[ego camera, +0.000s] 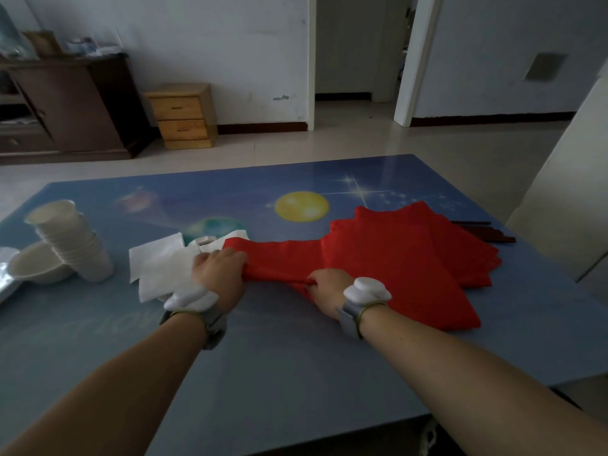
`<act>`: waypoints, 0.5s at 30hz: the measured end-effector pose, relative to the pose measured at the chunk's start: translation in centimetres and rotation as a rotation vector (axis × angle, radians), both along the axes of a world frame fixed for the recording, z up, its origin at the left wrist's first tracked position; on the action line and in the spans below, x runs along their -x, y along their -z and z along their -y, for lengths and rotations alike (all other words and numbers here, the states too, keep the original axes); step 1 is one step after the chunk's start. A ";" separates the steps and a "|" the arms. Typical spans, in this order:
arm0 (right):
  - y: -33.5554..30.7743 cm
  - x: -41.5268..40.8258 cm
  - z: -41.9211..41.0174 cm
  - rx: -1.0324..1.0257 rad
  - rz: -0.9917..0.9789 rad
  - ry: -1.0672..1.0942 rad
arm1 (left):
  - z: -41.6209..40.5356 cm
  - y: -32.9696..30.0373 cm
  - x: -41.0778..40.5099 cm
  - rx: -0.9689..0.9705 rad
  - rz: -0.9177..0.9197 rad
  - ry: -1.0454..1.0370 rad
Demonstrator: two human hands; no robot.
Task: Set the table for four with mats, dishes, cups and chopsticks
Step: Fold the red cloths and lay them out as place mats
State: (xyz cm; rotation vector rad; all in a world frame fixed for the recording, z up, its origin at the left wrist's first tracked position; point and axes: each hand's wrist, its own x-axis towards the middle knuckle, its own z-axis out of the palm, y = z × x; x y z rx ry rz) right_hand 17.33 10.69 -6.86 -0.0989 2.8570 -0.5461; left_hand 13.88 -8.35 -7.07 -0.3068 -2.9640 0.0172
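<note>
A pile of red cloth mats (411,248) lies on the right half of the blue table (263,373). The top red mat (283,258) is stretched leftwards off the pile. My left hand (218,268) grips its left edge, and my right hand (329,287) pinches its near edge. A tilted stack of white paper cups (70,241) leans at the far left beside a white bowl (38,263). Dark chopsticks (487,233) poke out behind the red pile at the right.
White napkins (161,264) lie left of my left hand, partly under it. A shiny plastic wrapper (5,278) sits at the left edge. Beyond the table stand a dark cabinet (65,106) and a small wooden drawer unit (184,116).
</note>
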 end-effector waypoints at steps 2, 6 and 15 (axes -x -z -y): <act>0.0 -0.2 0.2 -0.036 0.042 -0.004 | 0.4 -0.8 0.4 -0.145 -0.072 -0.059; 0.3 -0.7 1.0 0.114 -0.061 0.037 | -1.6 -2.8 0.6 -0.391 -0.244 0.082; -2.0 -0.2 -1.4 1.043 -0.425 0.763 | -12.7 -5.4 -1.4 -0.543 -0.214 0.359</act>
